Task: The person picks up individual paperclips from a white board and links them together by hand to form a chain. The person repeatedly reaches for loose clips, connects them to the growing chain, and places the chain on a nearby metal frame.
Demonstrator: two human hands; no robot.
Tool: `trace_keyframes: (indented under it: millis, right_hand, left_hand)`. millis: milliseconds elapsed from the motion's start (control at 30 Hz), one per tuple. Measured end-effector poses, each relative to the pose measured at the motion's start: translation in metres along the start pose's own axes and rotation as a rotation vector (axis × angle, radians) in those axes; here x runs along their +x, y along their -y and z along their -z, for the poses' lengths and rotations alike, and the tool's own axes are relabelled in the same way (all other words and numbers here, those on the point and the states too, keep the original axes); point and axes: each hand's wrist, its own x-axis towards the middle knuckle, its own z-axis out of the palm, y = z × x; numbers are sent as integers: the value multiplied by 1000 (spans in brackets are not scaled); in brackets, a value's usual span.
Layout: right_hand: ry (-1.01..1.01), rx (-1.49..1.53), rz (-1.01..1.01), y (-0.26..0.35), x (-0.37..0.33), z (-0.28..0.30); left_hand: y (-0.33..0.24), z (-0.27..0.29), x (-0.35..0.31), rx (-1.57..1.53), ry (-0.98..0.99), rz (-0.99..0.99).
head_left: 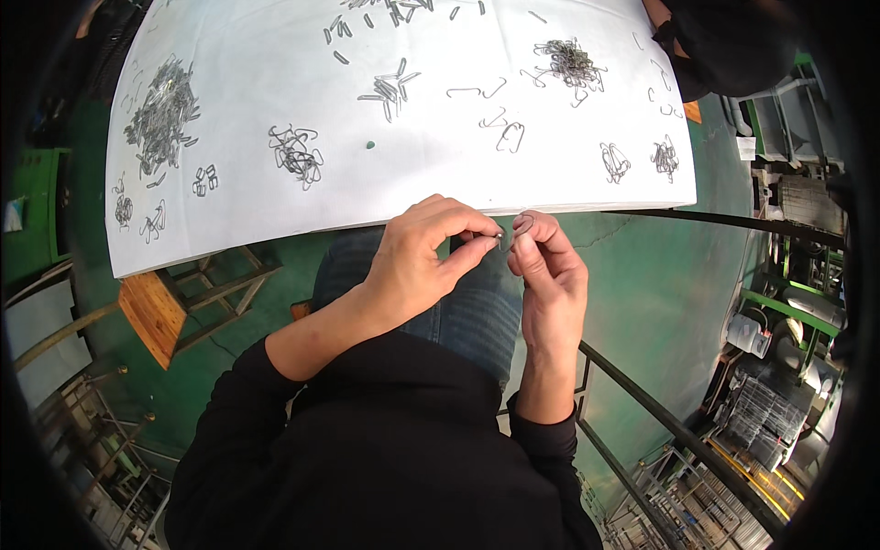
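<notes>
Just past the near edge of the white-covered table [403,188], my two hands meet over my lap. My left hand [417,247] pinches a tiny metal piece between thumb and forefinger; its shape is mostly hidden. Close beside it, my right hand [552,270] has thumb and forefinger closed on a thin bent wire hook [526,224]. The fingertips are almost touching. Beyond them on the table lie a heap of wire hooks [296,158], a few loose bent wires [511,137] and some short metal links [390,91].
A large heap of metal links [163,117] covers the table's left side. More hooks are piled at the far right [570,66], with smaller clusters [616,163] near the right edge. A wooden stool [154,316] stands below left. Another person's dark sleeve [733,46] reaches the far right corner.
</notes>
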Motion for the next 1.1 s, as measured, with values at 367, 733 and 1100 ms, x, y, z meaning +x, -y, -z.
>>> trace_keyframes:
  millis: [367, 733, 1100]
  right_hand:
    - [-95, -67, 254, -18, -6, -10]
    - [-143, -157, 438, -32, -8, -10]
    - [-140, -161, 408, -33, -10, -10]
  left_hand:
    - [-5, 0, -2, 78, -23, 20]
    - [78, 67, 57, 441, -132, 92]
    - [144, 109, 118, 688, 220, -232]
